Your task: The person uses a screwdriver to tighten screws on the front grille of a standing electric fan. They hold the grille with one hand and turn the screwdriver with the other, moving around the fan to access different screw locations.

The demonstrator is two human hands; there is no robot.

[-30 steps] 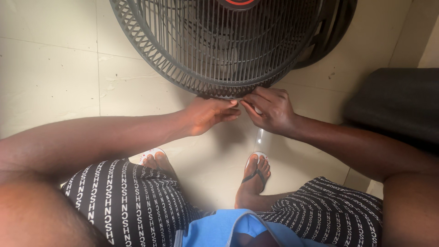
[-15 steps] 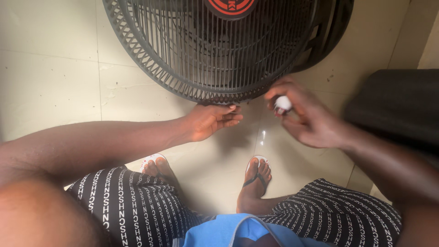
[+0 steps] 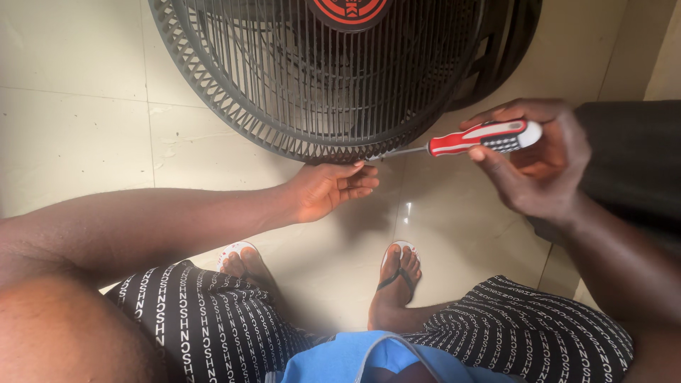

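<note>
Soft, even daylight fills the scene, moderately bright, with no harsh glare. The pale tiled floor (image 3: 78, 135) carries a faint sheen, with a small bright reflection on the tile between the feet and the fan. A soft shadow lies under the left hand (image 3: 328, 190). The fan grille (image 3: 319, 85) is sharp. The near thigh at the lower left corner is blurred and out of focus.

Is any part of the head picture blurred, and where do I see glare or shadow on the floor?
Head view: the left thigh at the bottom edge is soft, too near the camera; the fan grille and screwdriver are sharp; a pale glare streak lies on the floor tile; a soft shadow falls under the left hand.
</note>
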